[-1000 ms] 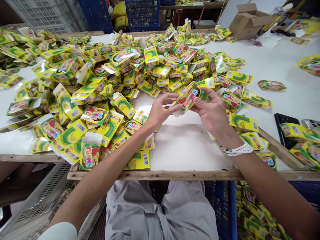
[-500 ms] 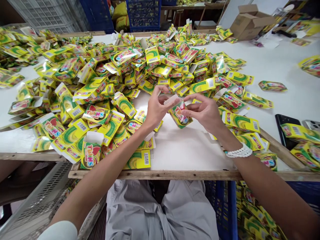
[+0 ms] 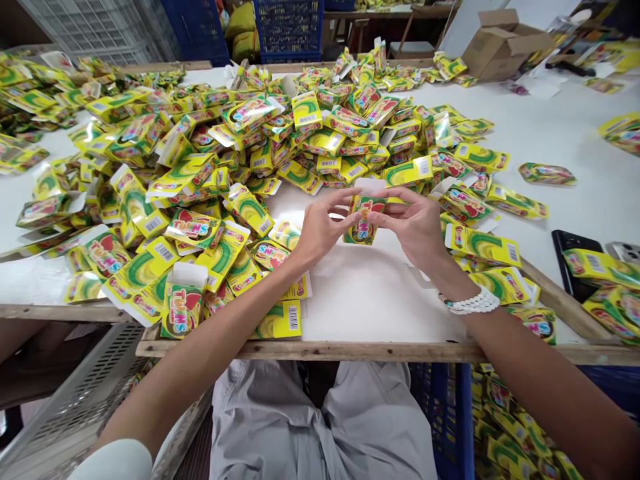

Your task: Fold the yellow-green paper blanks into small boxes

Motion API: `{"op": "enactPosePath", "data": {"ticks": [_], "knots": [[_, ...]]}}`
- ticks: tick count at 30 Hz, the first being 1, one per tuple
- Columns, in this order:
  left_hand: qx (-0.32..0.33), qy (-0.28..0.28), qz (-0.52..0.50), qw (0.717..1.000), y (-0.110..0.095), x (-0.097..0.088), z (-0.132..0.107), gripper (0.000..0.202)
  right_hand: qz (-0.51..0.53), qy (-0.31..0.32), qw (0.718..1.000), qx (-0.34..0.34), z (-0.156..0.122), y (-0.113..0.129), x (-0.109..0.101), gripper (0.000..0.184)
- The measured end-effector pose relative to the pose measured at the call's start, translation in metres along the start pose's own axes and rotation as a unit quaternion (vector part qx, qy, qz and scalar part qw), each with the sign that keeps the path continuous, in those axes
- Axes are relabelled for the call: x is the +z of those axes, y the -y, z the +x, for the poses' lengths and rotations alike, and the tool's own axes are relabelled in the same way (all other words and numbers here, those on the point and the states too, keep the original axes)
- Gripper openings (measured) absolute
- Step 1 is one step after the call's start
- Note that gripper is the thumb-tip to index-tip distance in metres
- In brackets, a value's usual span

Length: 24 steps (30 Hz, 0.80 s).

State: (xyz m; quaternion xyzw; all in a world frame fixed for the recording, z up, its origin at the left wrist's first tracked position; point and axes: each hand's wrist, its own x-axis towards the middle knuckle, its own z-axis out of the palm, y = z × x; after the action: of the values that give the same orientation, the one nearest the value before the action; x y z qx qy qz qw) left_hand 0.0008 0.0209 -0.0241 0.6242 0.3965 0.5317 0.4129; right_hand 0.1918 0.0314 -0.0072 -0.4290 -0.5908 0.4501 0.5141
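Note:
Both my hands hold one small yellow-and-green paperboard carton upright in front of me. My left hand grips its left side, and my right hand pinches its right side and covers part of the front. A white inner flap shows at its top edge. A large heap of similar printed cartons lies beyond my hands on the white table, some flattened and some with open flaps. A white beaded bracelet circles my right wrist.
The wooden table edge runs across in front of my lap. Two phones lie at the right edge. A blue crate with more cartons stands below right, a white plastic crate below left, and a cardboard box at the far end.
The carton has turned from a tilted position to upright between my hands. My hands have come closer together around it, and my fingers now cover more of its front.

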Motion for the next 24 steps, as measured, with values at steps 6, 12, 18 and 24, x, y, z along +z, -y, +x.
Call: {"op": "enactPosePath", "data": {"ticks": [6,12,18,24], "knots": [[0.014,0.020,0.070,0.997,0.001,-0.006,0.003,0.024,-0.055,0.015,0.998,-0.033,-0.003,0.008,0.002,0.030],[0.092,0.058,0.129,0.986,-0.004,0.001,-0.002,0.013,-0.016,-0.067,0.997,-0.037,-0.005,0.021,-0.002,0.027],[0.058,0.026,0.113,0.992,-0.003,0.007,-0.007,0.038,-0.023,-0.047,0.999,-0.005,-0.002,0.018,-0.007,0.016],[0.042,0.033,0.096,0.994,-0.008,0.005,-0.006,0.045,-0.039,-0.043,0.998,0.005,-0.003,0.022,-0.008,0.015]]}}
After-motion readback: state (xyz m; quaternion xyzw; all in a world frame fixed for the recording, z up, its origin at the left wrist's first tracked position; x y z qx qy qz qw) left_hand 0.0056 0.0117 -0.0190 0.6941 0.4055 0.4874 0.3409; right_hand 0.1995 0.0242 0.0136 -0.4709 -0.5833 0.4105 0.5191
